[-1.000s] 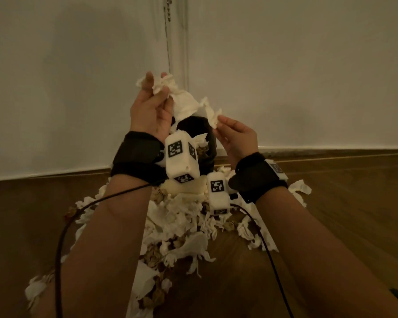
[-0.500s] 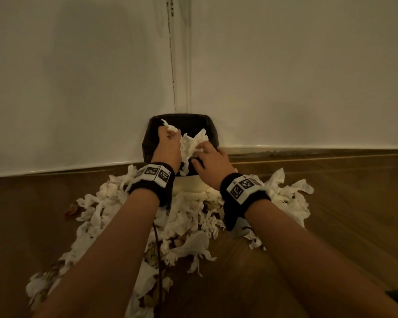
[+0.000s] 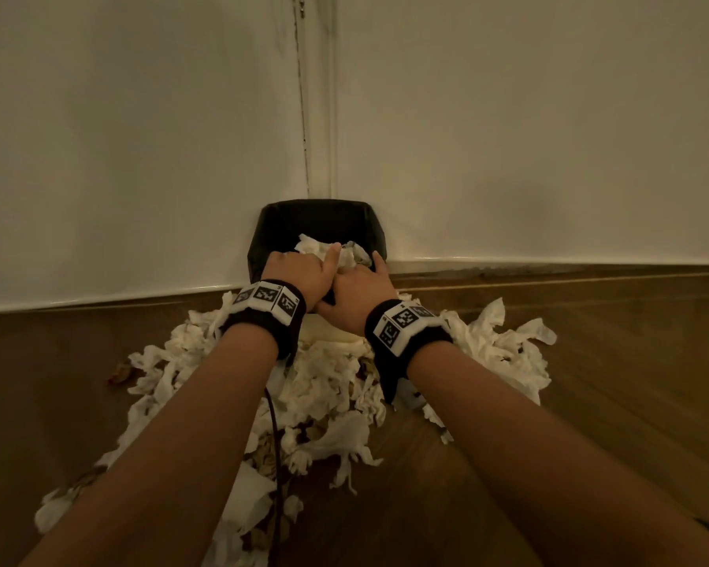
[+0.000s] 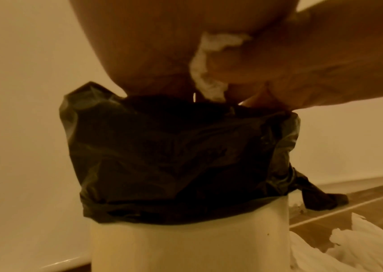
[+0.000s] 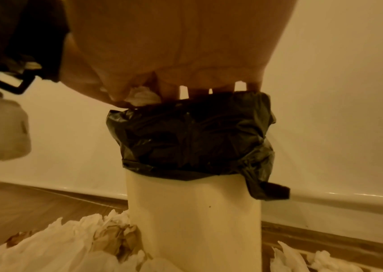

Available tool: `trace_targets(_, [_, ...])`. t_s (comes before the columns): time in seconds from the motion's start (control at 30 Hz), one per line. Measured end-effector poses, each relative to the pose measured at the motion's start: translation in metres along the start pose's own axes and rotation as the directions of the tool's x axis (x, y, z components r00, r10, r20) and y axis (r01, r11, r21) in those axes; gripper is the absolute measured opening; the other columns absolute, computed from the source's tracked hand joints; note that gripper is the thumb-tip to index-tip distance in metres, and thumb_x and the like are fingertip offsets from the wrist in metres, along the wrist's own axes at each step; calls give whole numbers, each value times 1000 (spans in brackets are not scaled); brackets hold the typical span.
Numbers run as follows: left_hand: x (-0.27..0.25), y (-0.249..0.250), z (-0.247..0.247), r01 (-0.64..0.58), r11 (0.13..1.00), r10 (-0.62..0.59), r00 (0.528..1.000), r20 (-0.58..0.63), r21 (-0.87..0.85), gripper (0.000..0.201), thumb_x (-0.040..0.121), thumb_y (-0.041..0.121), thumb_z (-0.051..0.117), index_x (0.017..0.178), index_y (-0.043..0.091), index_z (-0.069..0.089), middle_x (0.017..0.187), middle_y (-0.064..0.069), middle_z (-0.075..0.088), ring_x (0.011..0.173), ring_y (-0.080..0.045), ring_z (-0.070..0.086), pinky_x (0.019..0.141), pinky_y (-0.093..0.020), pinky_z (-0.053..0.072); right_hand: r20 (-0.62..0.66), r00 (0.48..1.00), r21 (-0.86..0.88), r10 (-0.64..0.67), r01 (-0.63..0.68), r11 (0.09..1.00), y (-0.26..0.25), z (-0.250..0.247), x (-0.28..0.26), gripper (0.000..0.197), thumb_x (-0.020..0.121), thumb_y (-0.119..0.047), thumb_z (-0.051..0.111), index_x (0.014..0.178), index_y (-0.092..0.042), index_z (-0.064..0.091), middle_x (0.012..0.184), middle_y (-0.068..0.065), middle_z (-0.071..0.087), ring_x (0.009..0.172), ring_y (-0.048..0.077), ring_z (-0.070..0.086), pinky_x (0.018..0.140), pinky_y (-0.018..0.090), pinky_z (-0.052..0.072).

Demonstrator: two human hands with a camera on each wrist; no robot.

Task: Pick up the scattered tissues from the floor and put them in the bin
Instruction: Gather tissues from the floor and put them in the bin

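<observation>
Nearest the person, a broad heap of scattered tissues (image 3: 336, 386) covers the wooden floor (image 3: 590, 403), spreading to both sides of the forearms and up to the foot of the bin (image 5: 195, 211); some browner scraps are mixed in (what they are cannot be told in this dim light). Beyond the heap stands the pale bin, lined with a black bag (image 4: 181, 156) folded over its rim, set against the white wall (image 3: 508, 116) in the corner. Over its mouth, the left hand (image 3: 299, 272) and the right hand (image 3: 359, 288) sit side by side, touching, both pushing a wad of tissue (image 3: 324, 251) down into the bag. The left hand's fingers are curled over the wad, with a strip of tissue squeezed against the palm in the left wrist view; the right hand lies flatter, its fingers fairly straight and a little apart, reaching over the rim and pressing on the paper. The step in hand looks to be the deposit of one load, and the task seems far from finished, as most of the heap remains on the floor. The next move probably calls for letting go without dragging paper back out, then lifting clear of the bag's loose edge and gathering another handful.
</observation>
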State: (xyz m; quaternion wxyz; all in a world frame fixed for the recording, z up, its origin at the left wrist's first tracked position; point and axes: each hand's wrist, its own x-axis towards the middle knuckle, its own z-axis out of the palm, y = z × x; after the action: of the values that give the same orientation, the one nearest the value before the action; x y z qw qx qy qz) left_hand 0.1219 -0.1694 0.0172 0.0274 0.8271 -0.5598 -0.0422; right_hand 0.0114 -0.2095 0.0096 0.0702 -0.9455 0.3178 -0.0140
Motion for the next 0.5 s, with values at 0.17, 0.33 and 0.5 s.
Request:
trace_targets(0.17, [2,-4,0,28,994,-32,999,-34,-104,61,98,48,12,130,13,50,124,-17,51,107,-30,52,95,-42,34,-57,994,43,93,-90,995,-6,-10,9,36,94,-37,35,111,-20,61,101,1,68,108,22,58,115,48,6])
trace_targets(0.33, [-8,-9,3,44,987,-79,971,-224,-157,32,97,29,31,120,14,49,117,-9,54,104,-26,54,91,-41,33,-149,958,149,245,-223,963,-12,-13,22,31,97,-27,39,112,-16,63,123,5,60,116,23,53,105,41,32])
trace_targets(0.5, [-17,-5,11,-20,998,7,980,-198,-64,40,98,32,20,108,19,56,112,-4,58,102,-21,54,98,-43,28,-127,960,108,251,-238,965,-10,-14,25,30,97,-14,37,115,-8,61,123,11,59,109,25,57,89,34,45])
